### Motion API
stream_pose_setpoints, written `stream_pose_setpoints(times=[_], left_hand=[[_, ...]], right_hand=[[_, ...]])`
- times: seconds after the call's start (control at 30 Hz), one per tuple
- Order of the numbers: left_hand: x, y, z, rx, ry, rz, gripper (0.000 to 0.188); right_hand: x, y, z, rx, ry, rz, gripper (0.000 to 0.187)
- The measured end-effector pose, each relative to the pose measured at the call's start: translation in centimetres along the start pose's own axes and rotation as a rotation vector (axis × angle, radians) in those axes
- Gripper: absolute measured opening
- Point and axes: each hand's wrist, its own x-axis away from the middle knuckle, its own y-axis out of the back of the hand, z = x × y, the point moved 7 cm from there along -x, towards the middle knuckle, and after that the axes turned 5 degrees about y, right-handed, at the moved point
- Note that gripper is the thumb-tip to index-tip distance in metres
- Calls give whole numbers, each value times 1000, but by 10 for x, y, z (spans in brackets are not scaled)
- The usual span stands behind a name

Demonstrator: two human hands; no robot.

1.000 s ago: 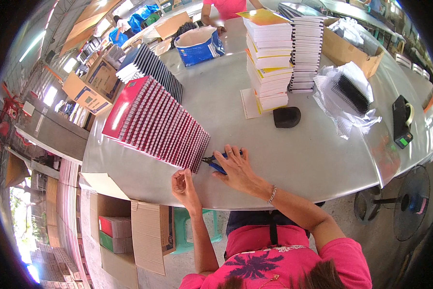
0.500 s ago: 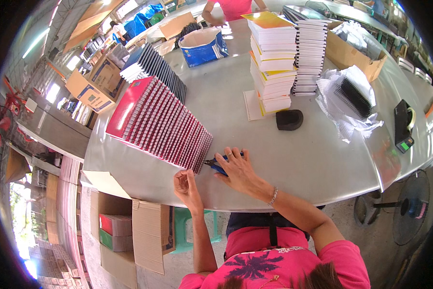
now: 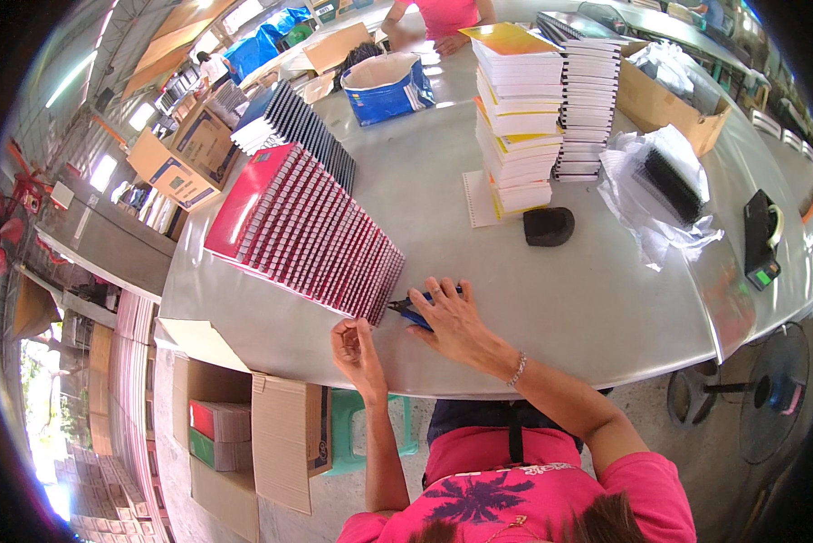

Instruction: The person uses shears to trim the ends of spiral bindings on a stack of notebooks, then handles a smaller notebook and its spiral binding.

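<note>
1. From my end, through the head camera, I have the right hand palm down over the blue-handled pliers; its grip is closed around the handles, and the dark tip points left at the lower corner of the red notebook stack.
2. I have the left hand at that same corner, its grip narrow, thumb and finger brought together; I cannot tell whether anything is pinched between them.
3. The red notebook stack stands on the left part of the tabletop, pale spiral bindings facing the pliers. I cannot make out whether the pliers' tip touches a binding.
4. Just behind it I see a stack of dark spiral notebooks, and to the right of those an open blue bag.
5. Farther right are a tall stack of white-paged books with yellow covers and, beside it, a stack of black-bound books. A small black block sits in front of them.
6. Toward the right edge I have crumpled white paper with a black bristly bundle on it, and near that a black device.
7. Across the tabletop is a co-worker in a pink top.
</note>
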Motion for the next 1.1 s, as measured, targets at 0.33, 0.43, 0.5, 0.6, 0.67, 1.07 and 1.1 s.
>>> stream_pose_setpoints(times=[0.33, 0.43, 0.5, 0.6, 0.67, 1.07, 1.1], left_hand=[[8, -5, -1, -120, 35, 79, 18], [8, -4, -3, -87, 7, 49, 21], [7, -3, -2, -51, 20, 22, 23], [2, 2, 1, -33, 62, -16, 24], [-3, 4, -2, -91, 41, -13, 24], [-3, 8, -15, -291, -150, -71, 17], [-2, 8, -15, -288, -152, -73, 17]], right_hand=[[4, -1, 2, 86, 152, 109, 55], [5, 6, -14, 17, 314, 168, 56], [6, 10, -19, -15, 368, 178, 55], [6, 18, -22, -7, 382, 170, 55], [7, 21, -22, -1, 388, 127, 55], [5, 18, -24, -69, 381, 153, 55], [5, 17, -24, -69, 380, 157, 55]])
